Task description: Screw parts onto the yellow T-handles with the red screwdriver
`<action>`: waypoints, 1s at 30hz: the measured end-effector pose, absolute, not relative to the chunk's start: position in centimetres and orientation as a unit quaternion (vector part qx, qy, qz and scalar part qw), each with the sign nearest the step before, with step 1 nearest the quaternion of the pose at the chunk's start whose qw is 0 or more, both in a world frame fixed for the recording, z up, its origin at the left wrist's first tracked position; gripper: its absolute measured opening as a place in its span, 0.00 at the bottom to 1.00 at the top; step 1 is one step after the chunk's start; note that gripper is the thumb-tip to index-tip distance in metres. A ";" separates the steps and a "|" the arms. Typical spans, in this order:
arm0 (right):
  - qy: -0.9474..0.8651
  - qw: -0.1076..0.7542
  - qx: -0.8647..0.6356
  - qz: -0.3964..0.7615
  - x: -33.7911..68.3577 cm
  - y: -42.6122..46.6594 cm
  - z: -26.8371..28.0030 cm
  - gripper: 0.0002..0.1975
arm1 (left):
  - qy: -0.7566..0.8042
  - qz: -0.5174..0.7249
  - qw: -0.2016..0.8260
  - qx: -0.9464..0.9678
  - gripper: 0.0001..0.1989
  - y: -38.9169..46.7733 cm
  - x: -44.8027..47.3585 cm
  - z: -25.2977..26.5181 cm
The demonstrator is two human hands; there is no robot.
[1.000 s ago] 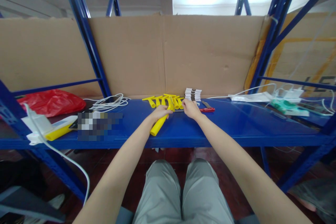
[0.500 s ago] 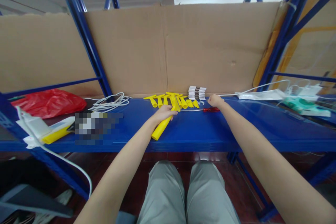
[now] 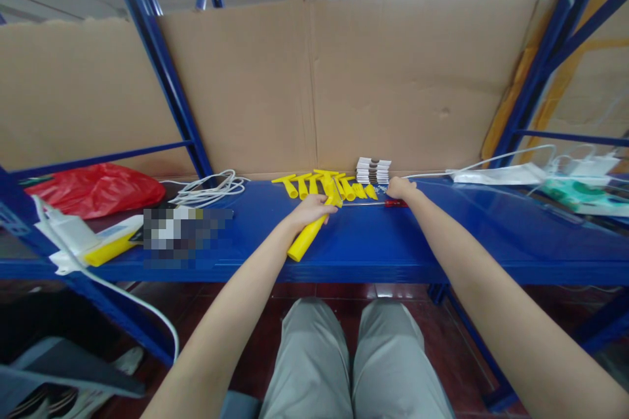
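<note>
My left hand (image 3: pixel 310 211) is closed around a yellow plastic tube-shaped handle (image 3: pixel 305 241), its near end slanting toward the table's front edge. The handle's far end overlaps a group of yellow T-shaped plastic pieces (image 3: pixel 303 186) behind it. My right hand (image 3: pixel 401 189) is at a scatter of small silver pieces, perhaps screws (image 3: pixel 380 189). Its fingers are drawn together, and what they pinch, if anything, is hidden. Just below it lies a screwdriver with a red handle (image 3: pixel 394 203), its shaft pointing left. Small yellow plastic pieces (image 3: pixel 364 192) lie between the hands.
A stack of white folded cards or packets (image 3: pixel 373 171) stands against the cardboard panel (image 3: pixel 393 78). On the left are a red plastic bag (image 3: pixel 105 190), a coiled white cable (image 3: pixel 211 188) and a white-and-yellow item (image 3: pixel 113 245). A green-and-white packet (image 3: pixel 574 196) lies at right on the blue table (image 3: pixel 472 229).
My right hand has shifted slightly down and in over the small silver pieces. My left hand still grips the yellow handle. The whole view has moved a little.
</note>
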State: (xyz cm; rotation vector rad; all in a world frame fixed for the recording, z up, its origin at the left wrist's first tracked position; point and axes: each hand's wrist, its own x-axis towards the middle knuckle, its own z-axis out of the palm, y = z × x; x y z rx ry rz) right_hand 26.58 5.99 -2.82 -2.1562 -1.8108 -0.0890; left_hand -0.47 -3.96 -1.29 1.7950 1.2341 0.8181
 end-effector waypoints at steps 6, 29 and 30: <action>-0.614 0.143 -0.776 -0.005 26.0 4.2 -2.4 0.14 | 0.490 0.323 0.391 0.709 0.09 -3.8 -0.4 -1.3; -0.694 0.337 -0.627 -0.104 24.1 -0.3 -2.2 0.15 | 0.467 0.402 0.474 0.629 0.07 -1.5 4.2 -1.4; -0.713 0.332 -0.607 -0.116 23.7 -0.4 -2.3 0.14 | 0.466 0.394 0.475 0.633 0.07 -1.5 4.0 -1.6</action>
